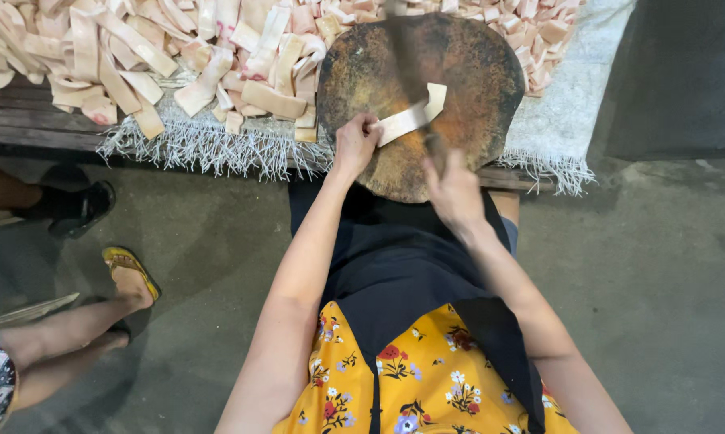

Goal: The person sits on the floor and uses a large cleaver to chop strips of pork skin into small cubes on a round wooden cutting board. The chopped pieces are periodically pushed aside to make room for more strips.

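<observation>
Round chopping block (475, 80): dark brown, mottled with rust-orange and blackish patches. Strip (410, 119) on it: pale cream. Heap of cut strips (137, 56) behind: cream to pale pink. Woven sack (555, 120) beneath: white-grey, frayed white fringe. Apron (402, 265): black. Garment (426, 378) under it: mustard yellow, small red, white and blue flowers. Neighbouring person's sandal (129, 269): yellow. Floor (659, 281): grey concrete.

We see a rough grey concrete floor (643, 265) below us, lit by soft daylight. A dark wooden bench (33, 120) runs across the top, draped with a white fringed woven mat (218, 149). Top right lies a dark grey slab (684, 72).
</observation>
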